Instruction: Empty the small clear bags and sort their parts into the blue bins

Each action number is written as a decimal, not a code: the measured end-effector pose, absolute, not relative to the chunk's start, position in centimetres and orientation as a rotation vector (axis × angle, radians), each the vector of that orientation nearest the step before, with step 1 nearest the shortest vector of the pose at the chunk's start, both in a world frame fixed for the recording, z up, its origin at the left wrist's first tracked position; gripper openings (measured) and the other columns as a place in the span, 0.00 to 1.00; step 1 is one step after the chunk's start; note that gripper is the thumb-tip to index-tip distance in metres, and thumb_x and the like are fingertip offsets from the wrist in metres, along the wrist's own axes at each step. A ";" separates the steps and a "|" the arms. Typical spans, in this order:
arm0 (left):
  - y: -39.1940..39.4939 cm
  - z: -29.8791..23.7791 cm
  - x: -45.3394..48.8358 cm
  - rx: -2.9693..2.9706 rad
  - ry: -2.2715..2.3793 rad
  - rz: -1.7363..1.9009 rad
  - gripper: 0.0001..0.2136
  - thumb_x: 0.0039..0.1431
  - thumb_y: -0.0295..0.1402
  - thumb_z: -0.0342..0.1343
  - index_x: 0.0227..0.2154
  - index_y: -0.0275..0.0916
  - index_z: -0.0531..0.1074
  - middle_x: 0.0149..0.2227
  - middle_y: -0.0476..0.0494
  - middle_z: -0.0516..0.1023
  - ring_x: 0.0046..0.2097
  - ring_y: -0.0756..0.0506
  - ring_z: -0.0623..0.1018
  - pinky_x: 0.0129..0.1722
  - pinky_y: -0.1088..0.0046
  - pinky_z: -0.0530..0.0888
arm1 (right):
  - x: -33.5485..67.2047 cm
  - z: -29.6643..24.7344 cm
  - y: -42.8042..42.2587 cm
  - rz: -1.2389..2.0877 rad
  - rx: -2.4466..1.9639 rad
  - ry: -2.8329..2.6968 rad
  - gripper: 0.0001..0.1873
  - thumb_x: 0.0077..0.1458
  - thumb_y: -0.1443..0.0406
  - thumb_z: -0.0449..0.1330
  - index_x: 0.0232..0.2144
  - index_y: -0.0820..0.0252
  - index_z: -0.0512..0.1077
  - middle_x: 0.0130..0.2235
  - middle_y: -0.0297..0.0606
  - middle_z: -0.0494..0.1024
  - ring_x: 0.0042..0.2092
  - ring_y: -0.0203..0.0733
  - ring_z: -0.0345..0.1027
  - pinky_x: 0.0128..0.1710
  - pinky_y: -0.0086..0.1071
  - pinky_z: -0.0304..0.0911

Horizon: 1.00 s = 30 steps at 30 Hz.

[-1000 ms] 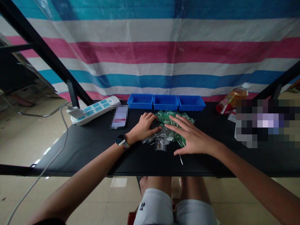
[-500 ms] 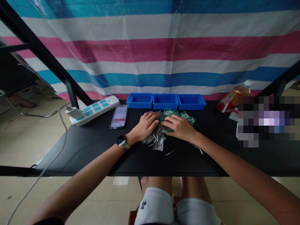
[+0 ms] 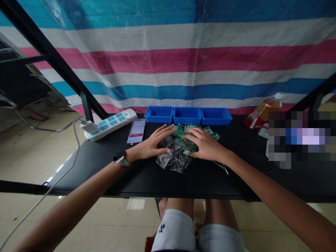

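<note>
A heap of small clear bags and loose thin metal pins [image 3: 179,159] lies on the black table [image 3: 147,182], with green packets [image 3: 180,131] behind it. At the heap's left edge is my left hand [image 3: 154,143], fingers stretched out and thumb apart, holding nothing. My right hand [image 3: 203,143] rests over the right side, its fingers spread and curving around the green packets. Parts of the packets are hidden under it. A few thin metal rods [image 3: 222,167] stick out below my right wrist.
Three blue trays [image 3: 187,120] stand in a row at the back. To the left are a phone [image 3: 136,132] and a white power strip [image 3: 111,124] with a plugged-in cable. A bottle of amber liquid [image 3: 265,110] leans at the right, near a blurred-out patch.
My left hand has drawn back to the left and opened wider, uncovering more of the heap. My right hand's fingers have spread. The loose pin in front no longer shows apart from the heap.
</note>
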<state>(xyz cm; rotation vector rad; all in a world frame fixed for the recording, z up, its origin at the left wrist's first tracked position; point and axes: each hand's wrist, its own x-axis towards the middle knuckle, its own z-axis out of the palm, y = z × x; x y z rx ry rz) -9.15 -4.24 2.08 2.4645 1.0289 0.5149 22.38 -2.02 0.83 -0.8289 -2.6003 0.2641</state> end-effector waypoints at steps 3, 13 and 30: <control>-5.1 1.7 -10.4 2.590 0.983 0.305 0.52 0.53 0.67 0.67 0.78 0.59 0.56 0.80 0.40 0.56 0.79 0.21 0.52 0.75 0.32 0.55 | 23.6 0.9 -3.4 0.377 -0.849 -2.579 0.47 0.57 0.54 0.75 0.74 0.45 0.63 0.74 0.47 0.65 0.76 0.63 0.55 0.74 0.63 0.57; -6.5 1.3 -7.5 2.698 1.161 0.420 0.27 0.66 0.61 0.59 0.57 0.47 0.76 0.56 0.37 0.78 0.56 0.32 0.74 0.58 0.49 0.72 | 28.1 -1.8 -4.9 0.241 -1.199 -2.360 0.44 0.70 0.46 0.60 0.79 0.46 0.49 0.80 0.50 0.51 0.80 0.68 0.44 0.76 0.69 0.48; -4.1 0.9 -6.3 2.425 1.243 0.877 0.12 0.72 0.41 0.59 0.35 0.39 0.72 0.33 0.50 0.74 0.32 0.49 0.72 0.34 0.73 0.67 | 25.5 -2.7 -2.5 0.321 -1.098 -2.517 0.40 0.72 0.47 0.58 0.78 0.53 0.55 0.80 0.51 0.51 0.81 0.63 0.40 0.78 0.64 0.44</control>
